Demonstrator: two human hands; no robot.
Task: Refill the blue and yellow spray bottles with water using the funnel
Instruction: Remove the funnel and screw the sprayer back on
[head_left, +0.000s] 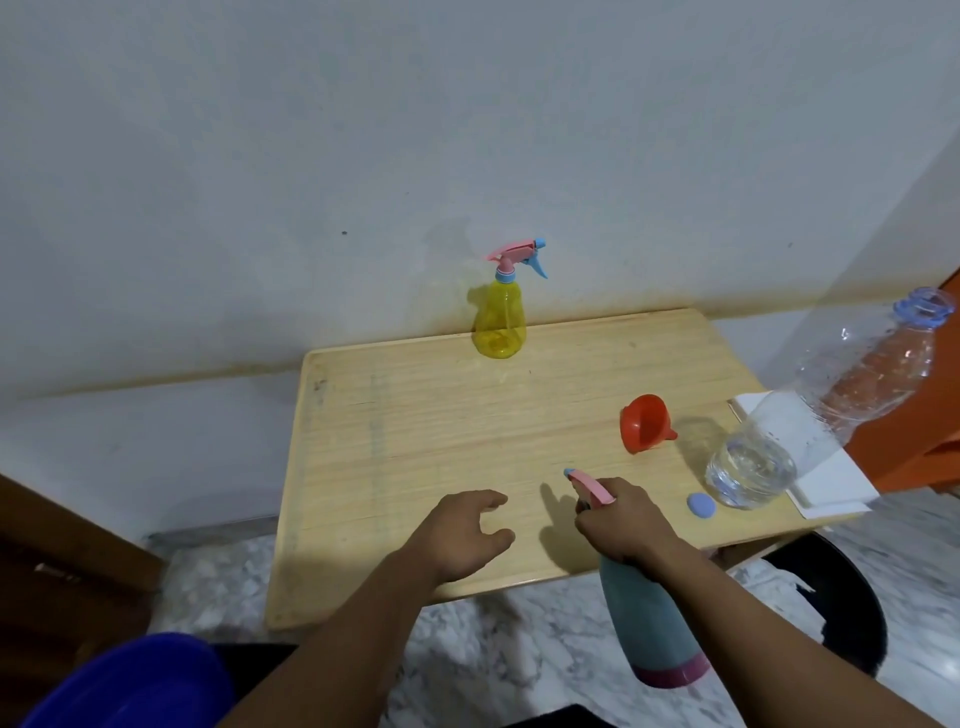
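The blue spray bottle (652, 618) with a pink base hangs in the air past the table's near edge. My right hand (621, 525) is shut around its pink trigger head. My left hand (465, 530) hovers over the near part of the wooden table (415, 431), fingers apart and holding nothing. The yellow spray bottle (501, 317) with a pink and blue head stands upright at the table's far edge by the wall. An orange funnel (644, 422) lies on its side at the right. Beside it stands a large clear water bottle (810, 415), uncapped, with water at the bottom.
A small blue cap (701, 505) lies on the table in front of the water bottle. White paper (826, 467) lies under and behind that bottle. A black seat (841, 592) is at the lower right, a blue object (135, 680) at the lower left, marble floor below.
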